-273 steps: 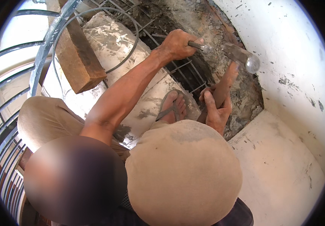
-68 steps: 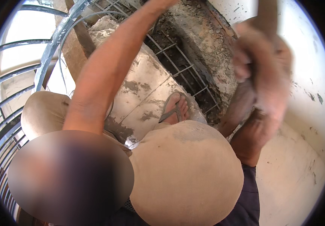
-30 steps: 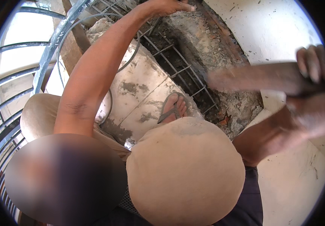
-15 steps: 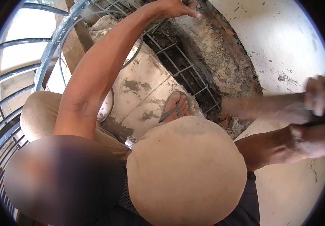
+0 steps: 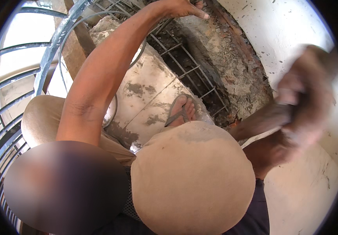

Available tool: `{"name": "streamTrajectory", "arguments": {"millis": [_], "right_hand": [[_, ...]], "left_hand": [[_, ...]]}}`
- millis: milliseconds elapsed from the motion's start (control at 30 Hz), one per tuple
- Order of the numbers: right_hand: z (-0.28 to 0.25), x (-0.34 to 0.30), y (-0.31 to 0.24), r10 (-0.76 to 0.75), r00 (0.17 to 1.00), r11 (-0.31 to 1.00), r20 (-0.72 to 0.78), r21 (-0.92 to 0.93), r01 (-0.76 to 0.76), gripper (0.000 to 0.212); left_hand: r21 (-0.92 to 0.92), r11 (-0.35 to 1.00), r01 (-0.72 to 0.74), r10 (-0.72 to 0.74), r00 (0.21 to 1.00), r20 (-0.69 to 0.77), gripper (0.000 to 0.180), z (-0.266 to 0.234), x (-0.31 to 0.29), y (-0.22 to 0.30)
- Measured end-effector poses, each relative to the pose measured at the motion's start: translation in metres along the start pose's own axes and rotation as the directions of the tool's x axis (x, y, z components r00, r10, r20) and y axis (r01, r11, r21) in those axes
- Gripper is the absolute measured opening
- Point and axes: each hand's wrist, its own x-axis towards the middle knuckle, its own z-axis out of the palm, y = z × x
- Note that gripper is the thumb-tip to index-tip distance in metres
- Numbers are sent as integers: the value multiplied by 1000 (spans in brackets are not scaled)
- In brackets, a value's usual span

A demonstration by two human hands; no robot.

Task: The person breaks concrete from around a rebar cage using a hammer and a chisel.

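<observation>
My left hand (image 5: pixel 184 8) is at the top edge, above the broken concrete, with its thumb stretched out and its other fingers curled. Something dark shows at those fingers, but the picture edge cuts it off. On the right, my right hand (image 5: pixel 310 94), smeared by motion, is wrapped round a thick wooden handle (image 5: pixel 259 122). One end of the handle slants down toward the rubble; its other end runs up past the hand, and any head on it cannot be made out. Between the hands lies a trench (image 5: pixel 184 62) with a steel rebar cage (image 5: pixel 190 71) inside.
Rough concrete and rubble (image 5: pixel 231 58) border the trench, beside a white spattered surface (image 5: pixel 278 35). A stained pale slab (image 5: pixel 145 86) carries a sandaled foot (image 5: pixel 182 109). Blue metal bars (image 5: pixel 45 66), a wooden post (image 5: pixel 77 47) and a cable (image 5: pixel 62 58) stand left. Beige cloth (image 5: pixel 192 176) fills the lower middle.
My right hand has swung up and a little leftward with the wooden handle, which now tilts more steeply. My left hand has stayed nearly in place.
</observation>
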Motion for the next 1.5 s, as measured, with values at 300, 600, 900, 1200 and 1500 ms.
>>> {"name": "streamTrajectory", "arguments": {"millis": [300,600,900,1200,1500], "right_hand": [[80,17,102,278,920,956,276,-175,-237,21],[-11,-2,21,-72,983,994,-167,-90,57,30],[91,13,121,282,910,955,303,-182,-235,19],[28,-1,54,-20,948,962,318,265,-69,20],[79,17,123,50,988,974,144,-228,-16,16]], "left_hand": [[-176,923,-342,359,930,74,45,12,5,-24],[-158,985,72,-70,997,18,38,-3,-14,-7],[-109,966,-235,241,970,44,34,0,-14,-29],[-102,993,-65,66,998,13,37,-22,-35,-40],[-7,966,-259,258,964,-70,30,21,-19,-24]]}}
